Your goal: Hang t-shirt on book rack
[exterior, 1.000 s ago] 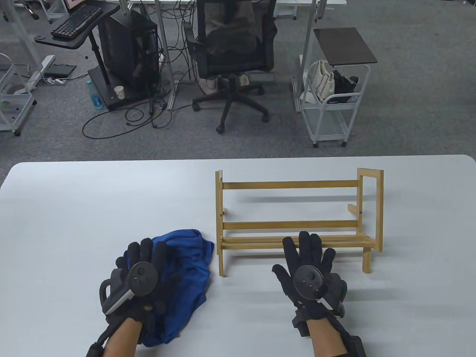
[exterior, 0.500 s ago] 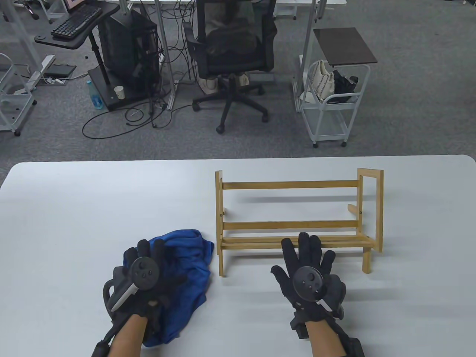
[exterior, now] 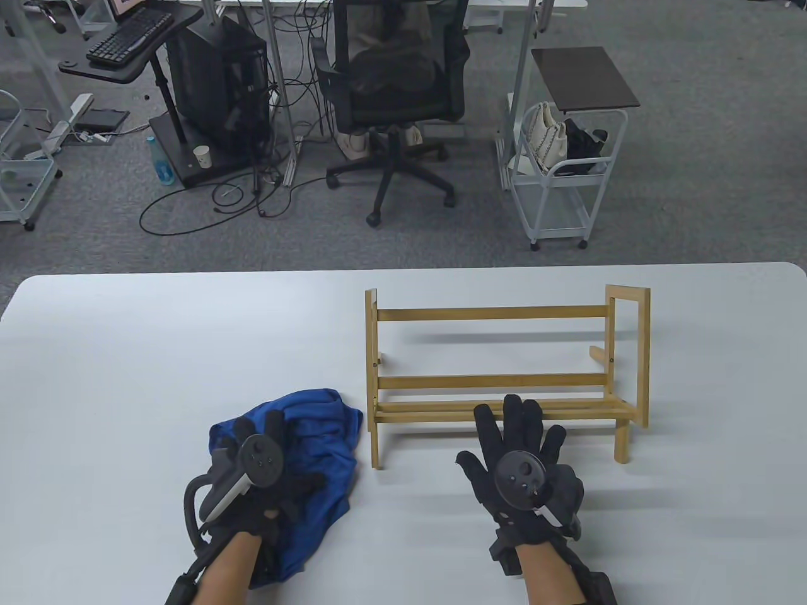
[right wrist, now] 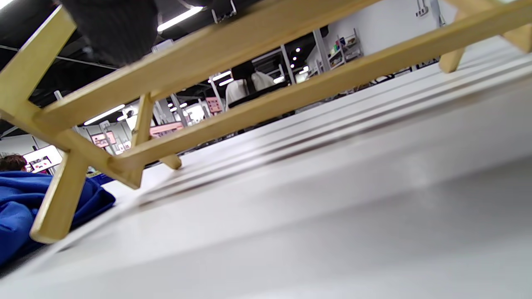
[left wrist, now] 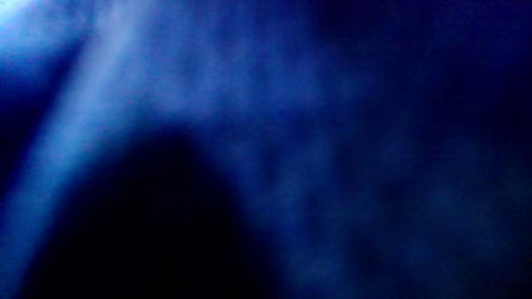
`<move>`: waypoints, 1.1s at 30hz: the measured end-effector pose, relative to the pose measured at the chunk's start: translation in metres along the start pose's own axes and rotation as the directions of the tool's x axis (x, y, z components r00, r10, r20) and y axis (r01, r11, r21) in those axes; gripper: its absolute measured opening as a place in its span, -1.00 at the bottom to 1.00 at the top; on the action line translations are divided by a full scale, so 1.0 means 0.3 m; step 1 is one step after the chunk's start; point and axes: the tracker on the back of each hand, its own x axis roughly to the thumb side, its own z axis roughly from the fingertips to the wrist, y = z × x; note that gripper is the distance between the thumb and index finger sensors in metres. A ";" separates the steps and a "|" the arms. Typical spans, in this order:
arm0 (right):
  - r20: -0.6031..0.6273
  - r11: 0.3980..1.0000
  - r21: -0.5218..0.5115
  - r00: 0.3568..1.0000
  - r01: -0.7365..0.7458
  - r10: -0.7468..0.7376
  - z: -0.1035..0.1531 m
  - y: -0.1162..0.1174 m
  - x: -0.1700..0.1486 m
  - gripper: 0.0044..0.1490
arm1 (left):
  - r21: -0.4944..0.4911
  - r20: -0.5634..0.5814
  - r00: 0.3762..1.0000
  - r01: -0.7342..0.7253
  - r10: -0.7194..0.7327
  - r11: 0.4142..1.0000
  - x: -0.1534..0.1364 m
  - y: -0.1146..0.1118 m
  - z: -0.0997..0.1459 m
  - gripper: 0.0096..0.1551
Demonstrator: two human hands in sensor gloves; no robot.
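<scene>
A crumpled blue t-shirt (exterior: 323, 435) lies on the white table (exterior: 157, 353), left of a bare wooden book rack (exterior: 492, 312). My left hand (exterior: 265, 463) lies on the shirt with its fingers bent down into the cloth. The left wrist view is filled with blurred blue t-shirt fabric (left wrist: 266, 104). My right hand (exterior: 514, 441) lies flat and empty with its fingers spread, its fingertips over the rack's front lower rail. The right wrist view looks under the rack's rails (right wrist: 249, 104), with the shirt (right wrist: 16, 199) at the left and a dark finger (right wrist: 112, 29) at the top.
The rack stands on the right half of the table, with its tall end frame (exterior: 630, 353) at the right. Beyond the table's far edge are an office chair (exterior: 391, 94), a white cart (exterior: 555, 189) and a computer stand (exterior: 214, 94) on the floor.
My left hand has shifted right on the shirt and turned, and its fingers have curled in, bunching the cloth. My right hand has barely moved.
</scene>
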 end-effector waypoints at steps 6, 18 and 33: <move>-0.005 1.000 -0.002 1.000 -0.004 0.004 0.001 -0.002 -0.002 -0.07 | -0.013 -0.031 0.999 0.023 -0.024 1.000 -0.004 -0.009 -0.008 0.38; -0.021 1.000 0.006 1.000 -0.007 0.008 0.004 -0.004 -0.007 -0.07 | 0.086 -0.094 0.995 -0.020 0.028 0.996 -0.043 0.022 -0.002 0.21; -0.033 1.000 0.013 0.999 0.017 -0.016 0.004 -0.005 -0.013 -0.07 | 0.121 -0.061 0.956 -0.277 0.286 0.953 -0.148 0.044 -0.017 -0.07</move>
